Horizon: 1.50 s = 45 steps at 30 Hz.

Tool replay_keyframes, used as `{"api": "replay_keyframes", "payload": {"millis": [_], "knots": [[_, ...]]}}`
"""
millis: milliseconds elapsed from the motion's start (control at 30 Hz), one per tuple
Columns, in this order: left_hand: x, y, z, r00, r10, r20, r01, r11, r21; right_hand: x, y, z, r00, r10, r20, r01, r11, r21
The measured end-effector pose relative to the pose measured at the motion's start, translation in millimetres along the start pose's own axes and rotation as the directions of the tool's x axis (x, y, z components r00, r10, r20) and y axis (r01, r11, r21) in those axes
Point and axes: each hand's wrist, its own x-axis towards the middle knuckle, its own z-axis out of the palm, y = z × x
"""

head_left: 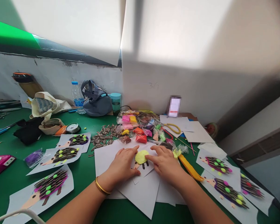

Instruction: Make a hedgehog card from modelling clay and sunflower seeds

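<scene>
A flat yellow clay piece [141, 157] lies on a small white sheet [140, 179], with a peach snout and short dark legs below it. My left hand [124, 165] rests at its left edge, fingers spread, thumb on the paper by the snout. From the right, my right hand [164, 161] reaches in with its index fingertip touching the yellow clay; its fingers are apart. Neither hand grips anything. More white sheets lie beneath. Behind the hands are striped sunflower seeds [105, 135] and bags of coloured clay [140, 130].
Finished seed hedgehog pictures lie left [49, 186] and right [231, 189]. A yellow cutter [190, 168] sits by my right forearm. Scissors [172, 127], a phone [174, 106], a blue bag [96, 101] and a bottle [77, 98] stand or lie behind.
</scene>
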Motion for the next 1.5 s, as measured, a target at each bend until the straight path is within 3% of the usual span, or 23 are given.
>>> {"api": "replay_keyframes", "payload": {"millis": [167,667,933,1167,1400,1500], "knots": [[0.4,0.4,-0.1,1.000,0.003,-0.004,-0.003,1.000,-0.013,-0.5,-3.3,2.4,0.998,-0.030,0.058,0.032,0.999,-0.036],[-0.3,0.4,-0.6,1.000,-0.003,-0.007,0.002,1.000,-0.013,0.4,-6.6,0.2,0.998,-0.054,-0.036,0.053,0.999,-0.011],[0.6,2.3,-2.2,1.000,-0.004,0.001,0.004,1.000,-0.019,0.2,-9.8,5.8,0.995,-0.093,-0.029,0.094,0.995,0.016],[0.5,1.7,-1.2,1.000,-0.004,-0.013,0.004,1.000,-0.029,3.9,-3.6,12.1,0.979,-0.037,-0.203,0.072,0.984,0.165],[0.1,1.8,-1.4,1.000,-0.001,-0.014,0.001,1.000,-0.020,8.3,-5.4,23.6,0.998,-0.020,-0.056,0.031,0.977,0.211],[0.0,2.2,-1.6,1.000,-0.005,-0.011,0.005,1.000,-0.022,9.5,-5.6,23.7,0.999,-0.001,-0.054,0.014,0.974,0.225]]}}
